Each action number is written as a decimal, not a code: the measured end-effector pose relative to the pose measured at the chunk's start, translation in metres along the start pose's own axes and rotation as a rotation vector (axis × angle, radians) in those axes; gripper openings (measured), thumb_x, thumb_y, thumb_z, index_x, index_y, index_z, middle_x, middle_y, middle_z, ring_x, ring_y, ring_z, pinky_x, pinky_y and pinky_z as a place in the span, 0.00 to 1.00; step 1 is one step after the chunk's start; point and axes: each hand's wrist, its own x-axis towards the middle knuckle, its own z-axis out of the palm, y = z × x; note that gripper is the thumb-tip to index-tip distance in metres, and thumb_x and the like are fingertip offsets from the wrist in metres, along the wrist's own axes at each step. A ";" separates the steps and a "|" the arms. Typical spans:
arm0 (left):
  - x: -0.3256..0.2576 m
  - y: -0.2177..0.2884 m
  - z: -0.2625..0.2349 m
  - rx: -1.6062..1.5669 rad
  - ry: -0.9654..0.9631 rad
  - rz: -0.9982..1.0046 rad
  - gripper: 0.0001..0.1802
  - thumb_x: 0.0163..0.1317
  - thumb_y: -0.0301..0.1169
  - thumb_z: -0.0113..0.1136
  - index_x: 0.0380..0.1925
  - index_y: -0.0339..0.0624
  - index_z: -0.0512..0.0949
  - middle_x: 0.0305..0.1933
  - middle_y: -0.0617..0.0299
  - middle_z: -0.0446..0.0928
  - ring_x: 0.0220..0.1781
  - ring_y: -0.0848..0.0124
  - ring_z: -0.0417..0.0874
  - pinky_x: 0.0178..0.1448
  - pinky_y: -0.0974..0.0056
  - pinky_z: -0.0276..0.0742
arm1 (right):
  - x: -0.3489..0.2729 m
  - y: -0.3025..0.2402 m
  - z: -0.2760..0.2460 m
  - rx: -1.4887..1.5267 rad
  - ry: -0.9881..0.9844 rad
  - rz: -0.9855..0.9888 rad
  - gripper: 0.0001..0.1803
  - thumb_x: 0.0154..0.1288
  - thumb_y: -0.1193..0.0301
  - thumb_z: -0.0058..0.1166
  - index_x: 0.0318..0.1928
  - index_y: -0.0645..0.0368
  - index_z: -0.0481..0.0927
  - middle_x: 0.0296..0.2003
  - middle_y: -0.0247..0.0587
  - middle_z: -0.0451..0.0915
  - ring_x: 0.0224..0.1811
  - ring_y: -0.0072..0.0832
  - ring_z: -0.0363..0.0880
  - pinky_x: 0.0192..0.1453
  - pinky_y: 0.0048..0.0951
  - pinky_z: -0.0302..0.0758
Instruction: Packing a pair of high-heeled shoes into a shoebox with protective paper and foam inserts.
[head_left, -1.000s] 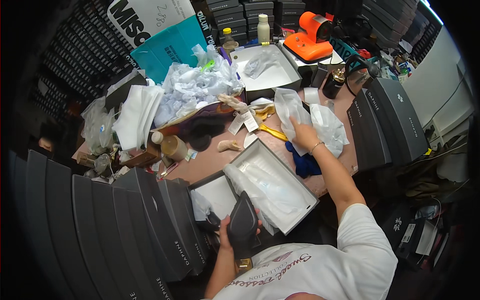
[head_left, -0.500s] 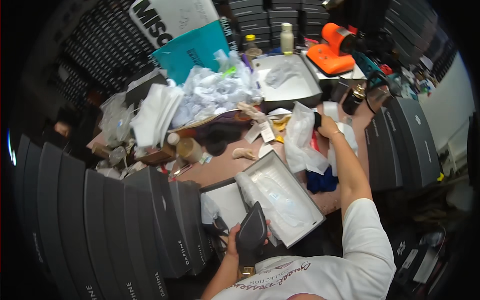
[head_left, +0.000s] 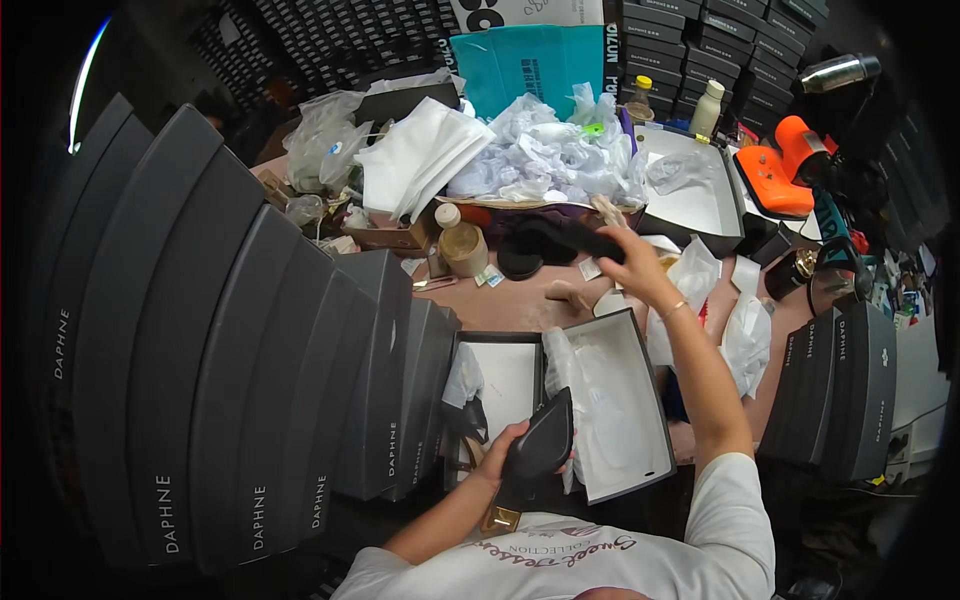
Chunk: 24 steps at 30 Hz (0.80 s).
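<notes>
My left hand (head_left: 497,455) is closed around a black shoe (head_left: 541,438) held low in front of me, its pointed toe up; a gold buckle (head_left: 501,520) shows near its lower end. My right hand (head_left: 640,270) reaches over the table, gripping a soft-looking black thing (head_left: 597,243) whose kind is blurred. It overlaps more black material (head_left: 535,246) behind it. Under the shoe lies an open shoebox part (head_left: 622,420) lined with white tissue paper (head_left: 600,400). Beside it, another box part (head_left: 505,362) holds a partly wrapped dark shoe (head_left: 468,418).
Grey shoeboxes (head_left: 270,400) stand stacked at left, with more boxes (head_left: 835,390) at right. Crumpled tissue (head_left: 550,150) fills a container at the back. A bottle of yellowish liquid (head_left: 462,245), an orange device (head_left: 785,170) and a white tray-like box (head_left: 700,190) surround the work area.
My right hand has moved left, away from the white paper, carrying the black thing. My left hand still holds the shoe. The whole view has turned toward the right.
</notes>
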 end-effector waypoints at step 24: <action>-0.012 0.030 -0.001 -0.069 0.009 0.205 0.41 0.61 0.50 0.54 0.67 0.35 0.56 0.63 0.42 0.65 0.57 0.47 0.76 0.52 0.50 0.82 | 0.052 -0.012 0.125 -0.446 0.118 -0.232 0.23 0.62 0.64 0.53 0.57 0.56 0.72 0.50 0.51 0.71 0.47 0.45 0.73 0.47 0.42 0.71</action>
